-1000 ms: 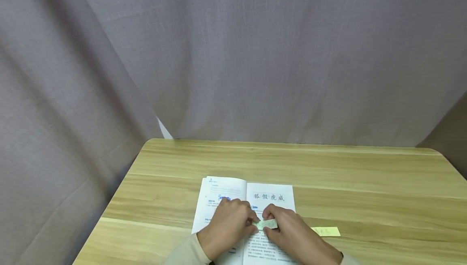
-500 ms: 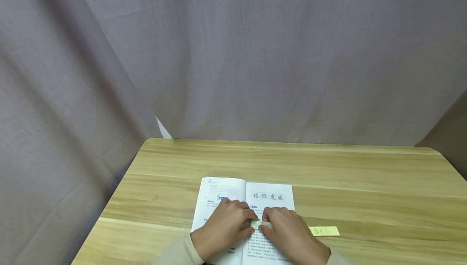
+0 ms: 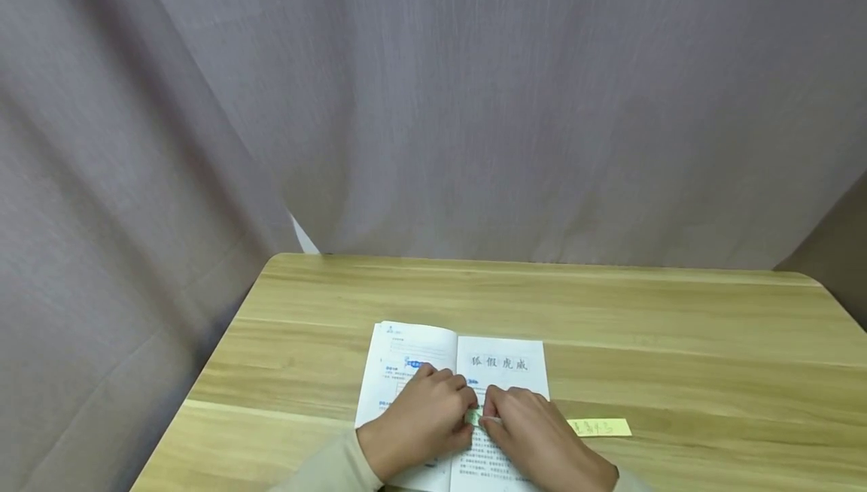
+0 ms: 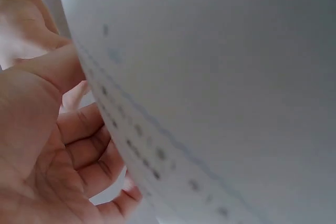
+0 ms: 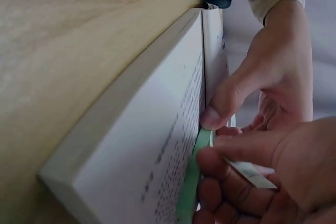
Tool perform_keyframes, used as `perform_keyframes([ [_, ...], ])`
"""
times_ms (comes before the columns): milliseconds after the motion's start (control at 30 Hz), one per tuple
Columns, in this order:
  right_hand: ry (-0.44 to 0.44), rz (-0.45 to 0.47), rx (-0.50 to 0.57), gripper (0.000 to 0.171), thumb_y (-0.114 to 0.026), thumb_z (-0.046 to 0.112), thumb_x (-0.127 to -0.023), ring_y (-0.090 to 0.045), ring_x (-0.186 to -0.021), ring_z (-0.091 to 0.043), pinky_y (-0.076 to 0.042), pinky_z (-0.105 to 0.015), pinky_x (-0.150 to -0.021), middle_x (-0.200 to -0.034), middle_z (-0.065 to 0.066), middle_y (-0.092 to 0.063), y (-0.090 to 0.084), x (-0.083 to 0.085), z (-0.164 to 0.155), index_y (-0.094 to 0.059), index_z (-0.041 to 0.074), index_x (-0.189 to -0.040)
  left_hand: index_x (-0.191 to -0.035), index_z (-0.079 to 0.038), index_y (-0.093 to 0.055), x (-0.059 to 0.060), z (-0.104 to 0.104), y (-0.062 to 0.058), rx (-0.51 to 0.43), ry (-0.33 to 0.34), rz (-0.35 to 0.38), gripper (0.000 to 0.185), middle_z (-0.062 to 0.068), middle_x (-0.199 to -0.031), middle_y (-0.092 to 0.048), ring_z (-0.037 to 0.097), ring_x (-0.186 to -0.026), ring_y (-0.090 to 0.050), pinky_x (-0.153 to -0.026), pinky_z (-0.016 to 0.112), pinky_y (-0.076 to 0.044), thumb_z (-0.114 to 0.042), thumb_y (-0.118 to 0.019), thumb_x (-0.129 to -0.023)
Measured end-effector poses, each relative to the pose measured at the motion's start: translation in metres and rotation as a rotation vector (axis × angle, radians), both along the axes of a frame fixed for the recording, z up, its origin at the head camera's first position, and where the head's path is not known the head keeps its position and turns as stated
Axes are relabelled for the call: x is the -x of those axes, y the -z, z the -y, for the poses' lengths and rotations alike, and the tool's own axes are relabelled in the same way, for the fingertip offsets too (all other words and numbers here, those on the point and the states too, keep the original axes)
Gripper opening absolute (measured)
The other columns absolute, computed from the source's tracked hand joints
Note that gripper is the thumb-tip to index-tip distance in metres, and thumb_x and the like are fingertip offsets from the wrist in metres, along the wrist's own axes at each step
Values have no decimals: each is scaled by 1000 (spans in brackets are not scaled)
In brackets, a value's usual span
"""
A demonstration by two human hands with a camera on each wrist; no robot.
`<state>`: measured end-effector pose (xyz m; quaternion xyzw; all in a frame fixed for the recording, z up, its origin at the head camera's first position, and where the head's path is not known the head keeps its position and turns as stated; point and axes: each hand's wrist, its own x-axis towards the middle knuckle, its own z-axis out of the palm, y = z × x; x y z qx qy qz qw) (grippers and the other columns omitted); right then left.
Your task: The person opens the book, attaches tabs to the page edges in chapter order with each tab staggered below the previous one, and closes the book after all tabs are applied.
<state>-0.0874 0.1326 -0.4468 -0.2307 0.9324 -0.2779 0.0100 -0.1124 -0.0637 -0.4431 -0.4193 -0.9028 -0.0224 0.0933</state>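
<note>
An open book [image 3: 503, 362] with printed pages lies on the wooden table [image 3: 677, 341] near its front edge. Both hands meet over the book's middle fold. My left hand [image 3: 423, 420] and right hand [image 3: 535, 439] pinch a small green paper strip [image 3: 473, 417] between their fingertips. In the right wrist view the green strip [image 5: 190, 187] lies against the page edge of the book [image 5: 157, 145]. There the left hand [image 5: 273, 77] sets its thumb on the strip's upper end and the right hand [image 5: 262, 182] grips its lower part. The left wrist view shows the left hand [image 4: 47, 145] behind a blurred page [image 4: 220, 77].
A yellow sticky note [image 3: 599, 426] with writing lies on the table just right of the book. A grey curtain [image 3: 433, 101] hangs behind and to the left of the table. The table's left edge runs close to the book.
The hands have drawn closer together over the fold. Less of the green strip shows between them than a second ago.
</note>
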Motion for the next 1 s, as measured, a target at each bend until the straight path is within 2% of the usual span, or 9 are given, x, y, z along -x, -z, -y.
perform_keyframes([
  [200,-101,34,100,26,-72,7,-96,-42,-68,2,-40,-21,-61,-73,20,-54,0,0,-6,-59,23,-81,-80,-24,-70,-2,-2,0,20,11,-70,13,-15,-73,-59,3,-68,-48,-73,24,-44,-31,-81,-79],
  [400,-104,72,155,26,-72,10,-96,-43,-67,3,-39,-20,-61,-71,23,-52,-4,-3,-10,-58,25,-81,-77,-24,-68,-1,-3,1,56,12,-128,17,-15,-72,-58,4,-66,-48,-72,24,-44,-33,-82,-78],
  [567,-35,195,178,16,-74,18,-99,-46,-68,0,-41,-22,-60,-77,18,-61,-10,-2,-20,-65,22,-86,-77,-25,-68,-2,-2,2,45,6,-100,15,-15,-74,-60,3,-68,-49,-72,23,-44,-30,-82,-77],
  [667,20,207,171,10,-76,18,-97,-53,-74,2,-47,-23,-65,-86,16,-70,-13,0,-32,-72,23,-89,-82,-25,-73,-2,-1,3,25,0,-48,11,-16,-78,-63,3,-71,-52,-74,23,-46,-30,-82,-79],
  [733,59,183,167,11,-77,17,-97,-54,-78,1,-47,-23,-69,-91,17,-72,-16,2,-40,-74,25,-90,-86,-25,-75,-2,1,3,16,-2,-13,12,-16,-81,-65,2,-73,-53,-74,24,-46,-31,-83,-80],
  [767,77,186,179,11,-76,16,-97,-56,-74,1,-48,-24,-67,-92,15,-72,-17,4,-45,-75,25,-91,-87,-25,-76,-1,1,4,11,-2,1,12,-16,-81,-65,2,-73,-53,-74,24,-46,-31,-83,-80],
  [900,158,188,206,12,-73,14,-99,-59,-81,-9,-51,-29,-75,-100,8,-74,-23,14,-61,-75,25,-93,-87,-25,-76,0,3,5,-1,3,16,11,-16,-80,-64,1,-72,-51,-74,25,-46,-30,-84,-80],
  [967,184,207,221,11,-72,14,-100,-64,-90,-15,-55,-39,-84,-105,4,-75,-24,23,-68,-76,22,-95,-86,-24,-76,0,4,5,-6,4,14,11,-16,-80,-64,1,-71,-51,-74,25,-46,-30,-84,-80],
  [1000,197,208,214,10,-72,15,-101,-62,-97,-18,-52,-43,-90,-107,4,-76,-22,28,-72,-77,22,-95,-86,-24,-76,0,5,5,-11,4,13,11,-16,-80,-64,1,-71,-51,-73,25,-46,-29,-84,-80],
])
